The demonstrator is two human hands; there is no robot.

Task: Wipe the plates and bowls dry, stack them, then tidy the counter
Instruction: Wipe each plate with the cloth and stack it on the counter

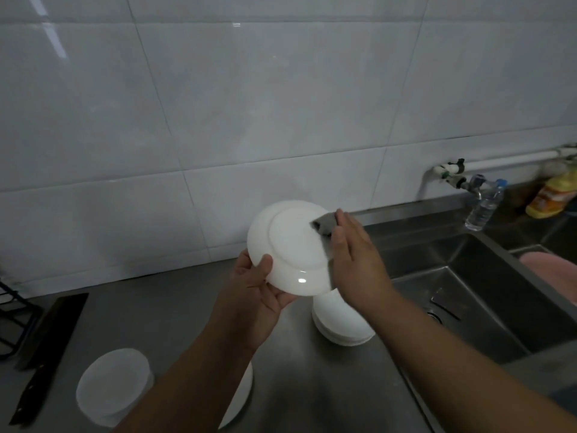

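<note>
A: Steel counter (pixel 175 307) under a grey tiled wall (pixel 249 104), dim light, and the plate (pixel 293 248) is up in the air above it, underside facing us

B: The left hand (pixel 259 289) grips its lower rim, thumb on the back. The right hand (pixel 352 254), fingers straight, presses a grey cloth (pixel 324 225) on the right rim

A: Below that, a white stack (pixel 343 329) sits by the sink (pixel 487 292); a second stack (pixel 114 385) near left, beside a dark knife (pixel 50 348)

B: There's a tap (pixel 468 179) on the wall, back right, and a clear bottle (pixel 485 204) just under it
</note>
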